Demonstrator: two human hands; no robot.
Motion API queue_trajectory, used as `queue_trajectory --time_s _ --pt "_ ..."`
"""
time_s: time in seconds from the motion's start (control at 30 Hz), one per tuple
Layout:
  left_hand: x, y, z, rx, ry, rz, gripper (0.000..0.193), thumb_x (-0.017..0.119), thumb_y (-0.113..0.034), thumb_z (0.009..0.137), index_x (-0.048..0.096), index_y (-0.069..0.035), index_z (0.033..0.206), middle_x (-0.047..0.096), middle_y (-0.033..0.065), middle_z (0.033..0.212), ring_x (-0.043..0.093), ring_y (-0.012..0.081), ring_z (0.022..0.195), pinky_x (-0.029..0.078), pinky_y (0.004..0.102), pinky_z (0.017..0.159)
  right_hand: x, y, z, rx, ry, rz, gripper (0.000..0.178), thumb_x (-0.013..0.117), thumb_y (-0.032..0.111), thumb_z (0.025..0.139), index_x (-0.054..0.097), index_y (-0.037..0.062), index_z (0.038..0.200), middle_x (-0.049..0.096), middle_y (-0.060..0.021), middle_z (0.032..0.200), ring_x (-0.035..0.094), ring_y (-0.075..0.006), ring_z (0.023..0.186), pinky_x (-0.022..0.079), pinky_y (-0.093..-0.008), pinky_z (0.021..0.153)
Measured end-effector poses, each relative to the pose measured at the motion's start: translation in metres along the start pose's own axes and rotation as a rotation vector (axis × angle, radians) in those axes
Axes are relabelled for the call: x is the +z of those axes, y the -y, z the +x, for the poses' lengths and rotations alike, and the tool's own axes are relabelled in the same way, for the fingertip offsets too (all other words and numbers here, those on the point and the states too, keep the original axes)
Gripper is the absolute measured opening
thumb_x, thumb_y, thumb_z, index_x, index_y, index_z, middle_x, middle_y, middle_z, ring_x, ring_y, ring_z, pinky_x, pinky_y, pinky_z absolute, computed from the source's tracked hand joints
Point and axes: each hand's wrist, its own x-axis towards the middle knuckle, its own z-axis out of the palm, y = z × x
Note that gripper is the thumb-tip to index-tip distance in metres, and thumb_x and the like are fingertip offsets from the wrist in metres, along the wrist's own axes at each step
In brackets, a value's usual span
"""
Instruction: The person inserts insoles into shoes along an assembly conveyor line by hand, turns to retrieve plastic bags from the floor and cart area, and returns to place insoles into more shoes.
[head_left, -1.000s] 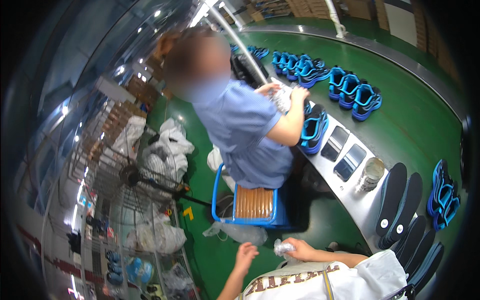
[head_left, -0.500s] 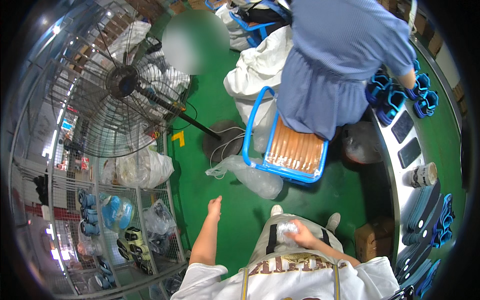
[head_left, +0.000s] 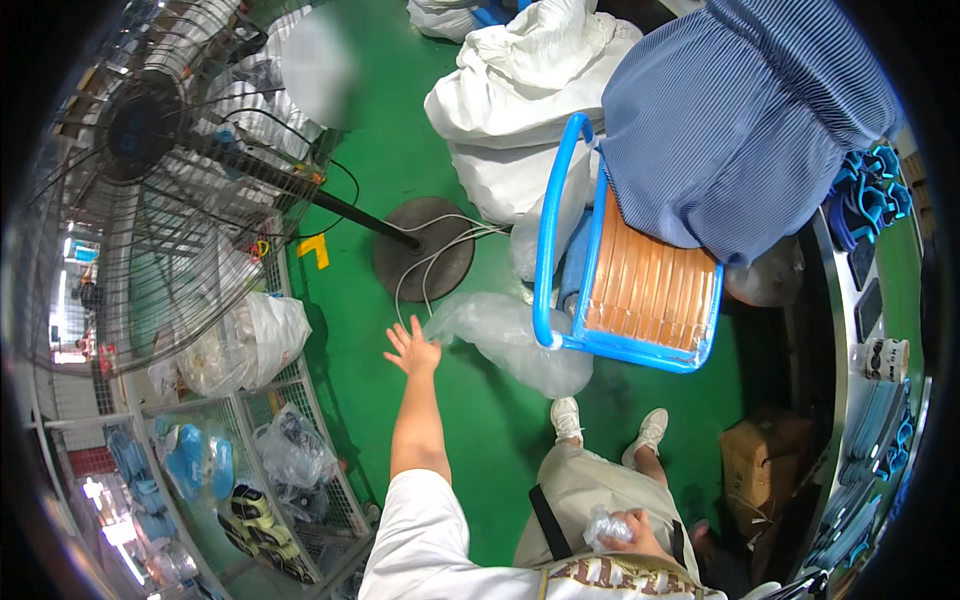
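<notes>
My left hand [head_left: 414, 350] reaches forward over the floor, fingers spread and holding nothing. Just beside it hangs the tip of a large clear plastic bag [head_left: 520, 340], which lies by the foot of a blue-framed chair [head_left: 655, 280]; whether they touch I cannot tell. Close to my lap, my right hand [head_left: 640, 533] is closed around a crumpled wad of clear plastic film [head_left: 607, 527]. Its fingertips are partly hidden by the wad.
A standing fan [head_left: 140, 125] rises at the left, its round base [head_left: 425, 250] and white cord on the green floor. White sacks [head_left: 520, 110] stand behind the chair, where a person in a blue dress [head_left: 740, 130] sits. A wire rack [head_left: 300, 400] flanks me left, a workbench [head_left: 850, 350] right.
My left hand has stretched farther forward and its fingers have spread. The right hand keeps the plastic wad near my lap. The whole view has shifted, with the chair and bag appearing closer.
</notes>
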Motion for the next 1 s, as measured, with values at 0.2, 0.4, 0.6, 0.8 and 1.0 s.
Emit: queue_trajectory --time_s 0.2,0.4,0.6,0.8,1.0 --pt "0.023 0.051 0.047 -0.131 0.186 0.313 0.057 0.053 -0.03 0.073 0.033 -0.02 0.125 0.019 0.0138 0.135 0.0 0.0269 0.128 0.007 0.0581 0.095 0.007 0.005 0.01 0.391 -0.01 0.149 0.048 0.073 0.03 0.059 0.056 0.0062 0.097 0.044 -0.0143 0.096 0.047 -0.0272 0.092 0.039 -0.035 0.08" --pt "0.006 0.112 0.017 -0.25 0.021 -1.905 0.004 0.043 -0.009 0.072 0.04 -0.009 0.069 0.051 0.0081 0.072 0.053 0.0213 0.066 0.043 0.0323 0.062 0.001 0.019 0.053 0.046 0.033 0.05 0.069 0.068 0.029 0.058 0.035 0.0031 0.113 0.047 -0.021 0.095 0.049 -0.033 0.089 0.041 -0.0381 0.077" --pt "-0.083 0.122 -0.121 -0.189 0.558 -2.065 0.012 0.045 -0.002 0.066 0.043 -0.005 0.078 0.049 0.0071 0.07 0.041 0.0146 0.045 0.039 0.0259 0.042 0.009 0.144 0.188 -0.705 0.441 0.074 0.053 0.064 0.023 0.063 0.043 0.0033 0.107 0.049 -0.0156 0.1 0.049 -0.0311 0.091 0.039 -0.0375 0.08" --pt "-0.14 0.1 -0.266 -0.238 0.586 -1.981 0.042 0.045 0.005 0.068 0.042 0.002 0.11 0.052 0.0081 0.079 0.046 0.0123 0.048 0.039 0.0222 0.042 0.082 0.238 0.223 -0.448 1.131 -0.127 0.043 0.06 0.029 0.071 0.051 0.0078 0.107 0.056 -0.0077 0.092 0.052 -0.0173 0.087 0.043 -0.03 0.073" --pt "-0.176 0.095 -0.348 -0.046 1.238 -1.914 0.037 0.051 -0.013 0.074 0.044 0.0 0.108 0.052 0.0106 0.09 0.051 0.0186 0.067 0.041 0.0284 0.063 0.15 0.161 0.278 -0.228 0.974 -0.867 0.036 0.049 0.027 0.076 0.053 0.0094 0.107 0.057 -0.008 0.088 0.054 -0.0183 0.078 0.045 -0.0361 0.06"
